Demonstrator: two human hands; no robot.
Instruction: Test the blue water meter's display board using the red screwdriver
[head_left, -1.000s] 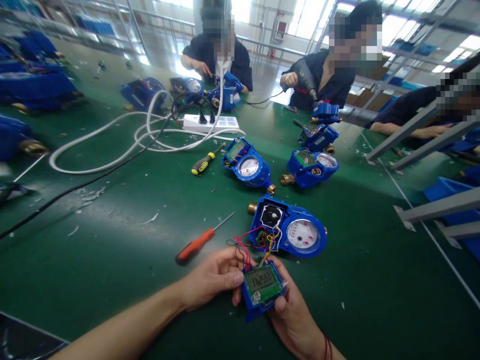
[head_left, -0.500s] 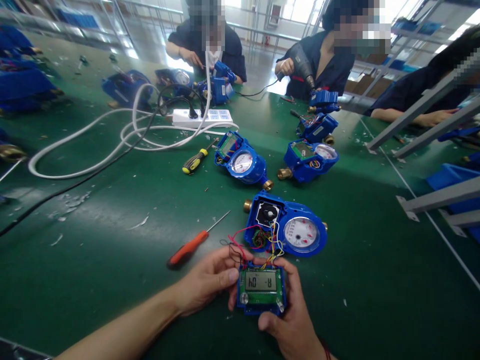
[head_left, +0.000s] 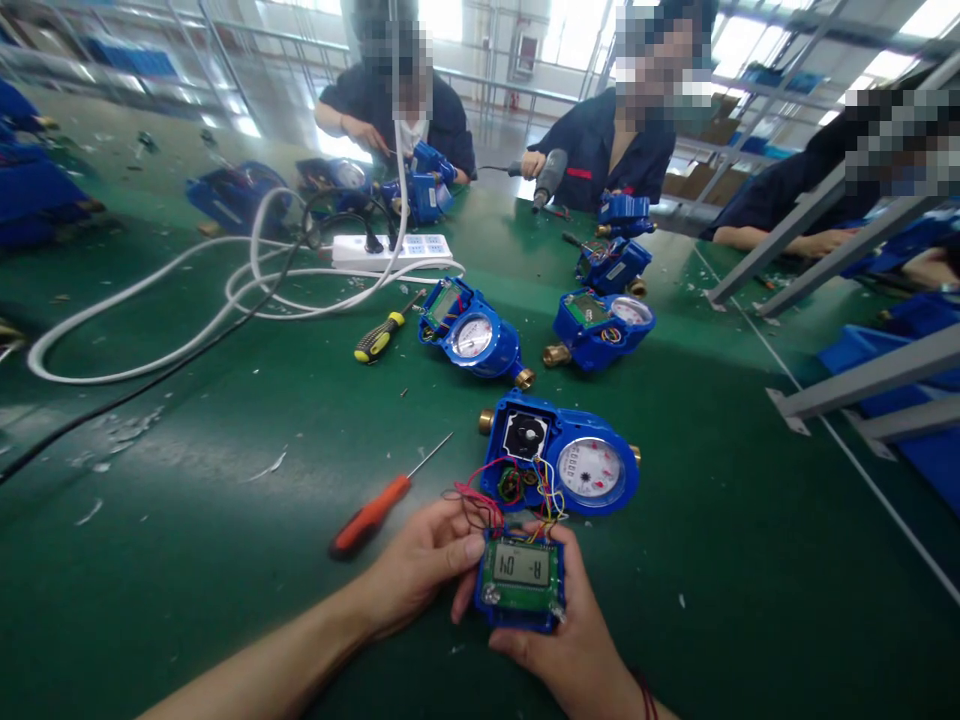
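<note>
Gripping a small blue display module (head_left: pixel 521 580) between them, both hands sit low in the view, just above the green table (head_left: pixel 225 420). The left hand (head_left: pixel 420 565) closes on the module's left edge, thumb tip against its upper corner and fingers curled beneath; the right hand (head_left: pixel 574 645) cups it from the right and below, thumb lying along the right edge. The module's face points up — a green board with a grey screen showing dark digits. A bundle of thin wires (head_left: pixel 517 495), red, yellow, black and others, runs from the module's top edge up into the open water meter (head_left: pixel 559 465) lying just beyond the hands. That meter is a blue housing with brass ends: its left compartment is uncovered, showing a black round part on a white square, and its right side carries a round white dial.

An orange-handled screwdriver (head_left: pixel 382 505) lies on the table just left of the hands, its tip pointing up and right. Farther back rest two more blue meters (head_left: pixel 472 340) (head_left: pixel 600 325), a yellow-and-black screwdriver (head_left: pixel 382 335) to the left of them, then a white power strip (head_left: pixel 394 250) with looping white cable (head_left: pixel 187 300). Across the table, people in dark blue work clothes handle more blue meters — one holds a power drill (head_left: pixel 551 175). Grey metal rails (head_left: pixel 862 380) cross the right side.
</note>
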